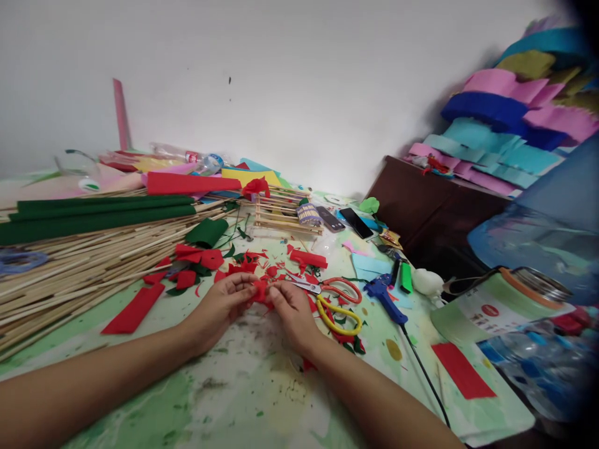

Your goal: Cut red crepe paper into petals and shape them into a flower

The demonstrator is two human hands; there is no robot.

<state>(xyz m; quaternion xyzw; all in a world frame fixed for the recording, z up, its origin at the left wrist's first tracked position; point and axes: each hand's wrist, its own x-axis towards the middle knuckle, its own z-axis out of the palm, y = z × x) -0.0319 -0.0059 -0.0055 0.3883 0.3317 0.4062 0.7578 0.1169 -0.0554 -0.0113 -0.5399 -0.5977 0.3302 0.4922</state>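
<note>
Both hands meet near the middle of the table. My left hand (228, 307) pinches the left side of a small red paper piece (261, 292). The right side of that piece is between the thumb and fingers of my right hand (291, 312). Red scraps (243, 264) lie just beyond the fingertips. Scissors (337, 305) with one orange and one yellow handle loop rest right beside my right hand. A flat red strip (133, 308) lies left of my left hand.
Long thin sticks (93, 268) and green rolls (103, 215) cover the left side. To the right are a blue glue gun (386, 298) with its cable, a green flask (486, 308), two phones (356, 222) and another red strip (463, 370). A stick frame (285, 215) stands behind.
</note>
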